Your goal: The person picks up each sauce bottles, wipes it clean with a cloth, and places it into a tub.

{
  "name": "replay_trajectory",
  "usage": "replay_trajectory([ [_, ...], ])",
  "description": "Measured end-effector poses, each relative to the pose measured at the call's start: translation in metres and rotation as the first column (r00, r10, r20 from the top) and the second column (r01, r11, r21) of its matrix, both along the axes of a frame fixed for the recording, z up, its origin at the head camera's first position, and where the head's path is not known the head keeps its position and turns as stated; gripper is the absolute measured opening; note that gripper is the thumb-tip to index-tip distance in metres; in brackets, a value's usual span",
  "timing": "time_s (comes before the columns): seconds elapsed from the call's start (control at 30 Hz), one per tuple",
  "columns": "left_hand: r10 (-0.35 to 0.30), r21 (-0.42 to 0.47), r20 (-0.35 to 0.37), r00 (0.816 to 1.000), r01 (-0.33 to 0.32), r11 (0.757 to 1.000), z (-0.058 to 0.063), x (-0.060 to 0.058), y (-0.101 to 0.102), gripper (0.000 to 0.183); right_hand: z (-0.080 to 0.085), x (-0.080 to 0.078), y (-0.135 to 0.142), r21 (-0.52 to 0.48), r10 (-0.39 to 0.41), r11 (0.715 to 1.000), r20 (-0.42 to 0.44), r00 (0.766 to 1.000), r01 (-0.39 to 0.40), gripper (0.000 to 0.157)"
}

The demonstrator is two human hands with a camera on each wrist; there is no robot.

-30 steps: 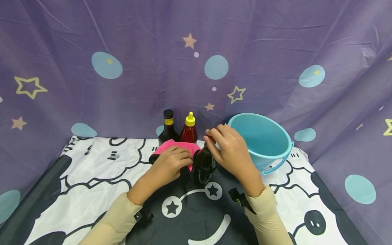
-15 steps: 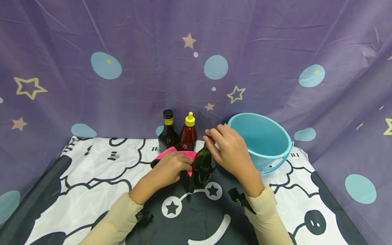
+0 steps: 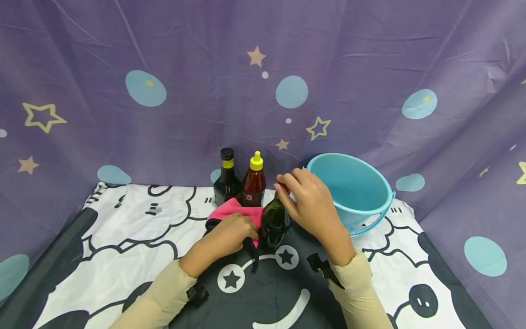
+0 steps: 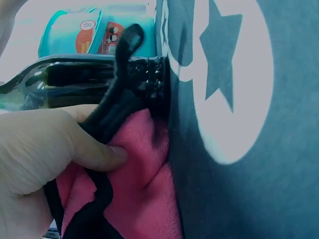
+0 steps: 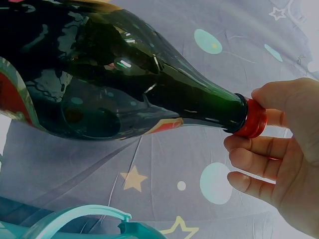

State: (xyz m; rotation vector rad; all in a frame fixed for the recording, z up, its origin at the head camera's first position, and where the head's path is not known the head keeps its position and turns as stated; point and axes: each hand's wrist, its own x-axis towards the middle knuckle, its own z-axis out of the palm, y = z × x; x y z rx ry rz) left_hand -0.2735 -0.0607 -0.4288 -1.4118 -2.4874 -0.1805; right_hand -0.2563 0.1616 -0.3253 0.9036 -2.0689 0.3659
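A dark green glass bottle (image 3: 275, 221) with a red cap (image 5: 256, 117) stands upright on the printed cloth. My right hand (image 3: 309, 198) pinches that cap between thumb and fingers, as the right wrist view shows close up. In my left hand (image 3: 231, 235) is a pink cloth (image 4: 144, 159) with black edging and a black hanging loop (image 4: 128, 42). The thumb presses on the pink fabric, which lies against the lower part of the bottle. Most of the left fingers are hidden behind the cloth.
Behind the pink cloth stand a dark sauce bottle (image 3: 227, 180) with a black cap and a red sauce bottle (image 3: 254, 183) with a yellow tip. A light blue bucket (image 3: 349, 183) with a handle is just right of my right hand. A purple curtain (image 3: 185, 91) hangs behind.
My left hand and the pink cloth have slid lower along the bottle, uncovering more of the two sauce bottles behind. The right hand has kept its hold on the red cap.
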Motion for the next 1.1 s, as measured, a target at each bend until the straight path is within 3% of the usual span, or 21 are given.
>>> replay_trajectory([
  [0.2, 0.022, -0.019, 0.031, 0.999, -0.022, 1.0, 0.0, 0.001, 0.0, 0.04, -0.001, 0.0, 0.0, 0.001, 0.001, 1.0, -0.001, 1.0, -0.001, 0.013],
  [0.5, 0.029, 0.044, 0.04, 0.999, -0.03, 0.999, 0.014, 0.002, -0.004, 0.047, -0.001, 0.0, 0.001, 0.008, 0.002, 1.0, 0.004, 1.0, -0.002, 0.015],
  [0.63, 0.037, 0.068, 0.023, 0.999, -0.039, 0.997, 0.023, 0.002, -0.007, 0.045, 0.0, 0.0, 0.001, 0.012, -0.001, 1.0, 0.008, 1.0, 0.001, 0.016],
  [0.8, 0.068, 0.19, -0.053, 0.996, -0.057, 0.98, 0.036, 0.003, -0.017, 0.044, 0.0, 0.0, 0.0, 0.01, -0.001, 1.0, 0.007, 1.0, 0.001, 0.015],
  [0.9, 0.113, 0.315, -0.107, 0.988, -0.075, 0.946, 0.044, 0.004, -0.021, 0.042, 0.0, 0.0, -0.001, 0.007, -0.002, 1.0, 0.016, 1.0, 0.002, 0.014],
  [0.97, 0.143, 0.418, -0.133, 0.981, -0.076, 0.905, 0.048, 0.006, -0.023, 0.045, 0.0, 0.001, -0.001, 0.005, -0.002, 1.0, 0.019, 1.0, 0.001, 0.014],
  [1.03, 0.174, 0.535, -0.146, 0.974, -0.071, 0.842, 0.051, 0.009, -0.022, 0.046, 0.0, 0.001, -0.001, 0.002, 0.001, 1.0, 0.019, 1.0, -0.001, 0.015],
  [1.1, 0.212, 0.658, -0.159, 0.964, -0.057, 0.751, 0.053, 0.012, -0.018, 0.047, 0.0, 0.001, 0.0, -0.001, 0.005, 1.0, 0.013, 1.0, -0.005, 0.014],
])
